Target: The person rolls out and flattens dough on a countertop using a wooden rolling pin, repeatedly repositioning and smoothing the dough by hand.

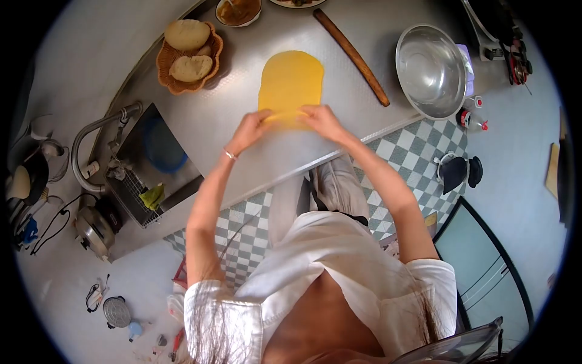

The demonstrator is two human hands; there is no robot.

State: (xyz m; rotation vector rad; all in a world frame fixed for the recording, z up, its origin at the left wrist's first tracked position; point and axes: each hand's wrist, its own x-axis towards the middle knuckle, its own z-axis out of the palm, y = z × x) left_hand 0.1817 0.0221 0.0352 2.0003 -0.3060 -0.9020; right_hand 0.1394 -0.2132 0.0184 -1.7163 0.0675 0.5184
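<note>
A flat yellow sheet of dough [291,82] lies on the metal counter in front of me, rounded at its far end. My left hand [251,129] grips its near left corner, with a bracelet at the wrist. At the near right corner, my right hand [322,121] pinches the dough between thumb and fingers. The near edge between both hands looks blurred and slightly lifted or folded; I cannot tell which. To the right of the sheet rests a wooden rolling pin [351,56], lying at a slant and touched by neither hand.
A wicker basket [162,64] of bread-like pieces stands at the back left, beside a bowl of brown food [239,18]. A large metal bowl [430,73] sits on the right. The sink [130,142] with its faucet [79,142] is to the left. The counter's front edge [339,153] runs before me.
</note>
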